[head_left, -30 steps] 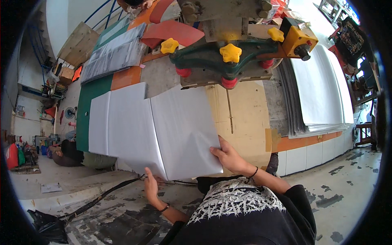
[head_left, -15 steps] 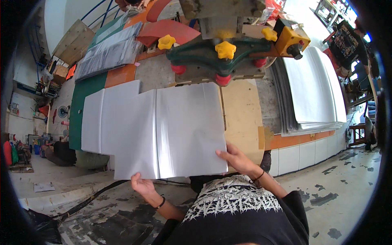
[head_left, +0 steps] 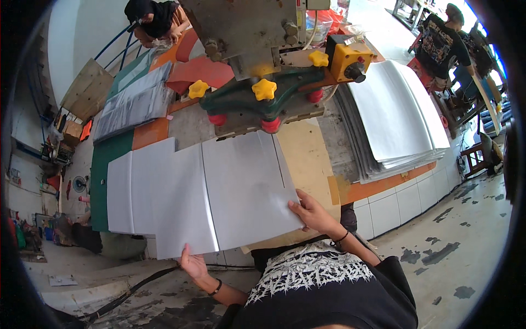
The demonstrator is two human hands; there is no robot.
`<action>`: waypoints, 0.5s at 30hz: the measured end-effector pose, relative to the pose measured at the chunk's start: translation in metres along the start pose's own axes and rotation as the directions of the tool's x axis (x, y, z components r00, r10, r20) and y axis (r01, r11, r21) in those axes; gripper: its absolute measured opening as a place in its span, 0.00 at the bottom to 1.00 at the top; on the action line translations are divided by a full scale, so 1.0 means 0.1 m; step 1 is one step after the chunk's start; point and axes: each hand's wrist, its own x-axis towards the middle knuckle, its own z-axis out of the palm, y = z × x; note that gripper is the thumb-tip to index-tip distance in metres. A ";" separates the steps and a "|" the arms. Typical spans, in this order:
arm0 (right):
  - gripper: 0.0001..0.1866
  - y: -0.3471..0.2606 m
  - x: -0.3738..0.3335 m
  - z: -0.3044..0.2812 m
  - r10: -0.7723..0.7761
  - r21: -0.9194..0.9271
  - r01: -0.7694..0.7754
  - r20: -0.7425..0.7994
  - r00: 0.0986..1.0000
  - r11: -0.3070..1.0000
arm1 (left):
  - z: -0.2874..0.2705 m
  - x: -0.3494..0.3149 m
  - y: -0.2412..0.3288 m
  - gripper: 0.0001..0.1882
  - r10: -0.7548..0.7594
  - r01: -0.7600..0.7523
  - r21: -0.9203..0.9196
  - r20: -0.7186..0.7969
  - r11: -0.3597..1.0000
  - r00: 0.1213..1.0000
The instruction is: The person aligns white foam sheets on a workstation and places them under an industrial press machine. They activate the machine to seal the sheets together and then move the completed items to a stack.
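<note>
I hold a large pale grey sheet (head_left: 246, 192) with a stepped outline and lengthwise crease lines. My left hand (head_left: 194, 264) pinches its near edge, thumb on top. Gripping the right edge is my right hand (head_left: 315, 213), its thumb on the upper face and the other fingers partly hidden underneath. The sheet lies partly over a tan board (head_left: 307, 159). Just beyond its far edge stands a press head with a dark green bracket (head_left: 235, 100), yellow star knobs (head_left: 264, 89) and red feet (head_left: 270, 126).
To the right lies a stack of pale sheets (head_left: 394, 115). Plastic-covered grey sheets (head_left: 134, 101) lie at the far left on a green and orange worktop (head_left: 107, 181). A yellow control box (head_left: 350, 60) is beside the press. One person (head_left: 156, 22) works at the far left, another (head_left: 441, 44) at the far right.
The view has shifted, so the press and stack appear farther left and both co-workers show more. The sheet has tilted, its near left corner lower in the picture. Both hands keep their hold.
</note>
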 end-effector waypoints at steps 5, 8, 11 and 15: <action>0.26 -0.02 0.12 0.18 0.010 -0.059 -0.006 0.070 0.997 0.998 | -0.01 0.13 -0.04 0.22 0.255 -0.253 0.040 -0.235 0.967 0.938; 0.22 -0.04 0.09 0.16 -0.018 -0.119 0.042 0.194 0.981 0.992 | 0.12 0.22 0.13 0.25 0.373 -0.351 0.130 -0.381 0.927 0.846; 0.16 -0.05 -0.08 -0.02 -0.330 -0.375 0.336 0.082 0.940 0.864 | 0.12 0.35 0.23 0.27 0.397 -0.346 0.195 -0.485 0.918 0.779; 0.11 0.03 -0.22 -0.34 -0.410 -0.415 0.275 -0.283 0.867 0.868 | -0.14 0.53 0.22 0.27 0.410 -0.339 0.230 -0.482 0.912 0.774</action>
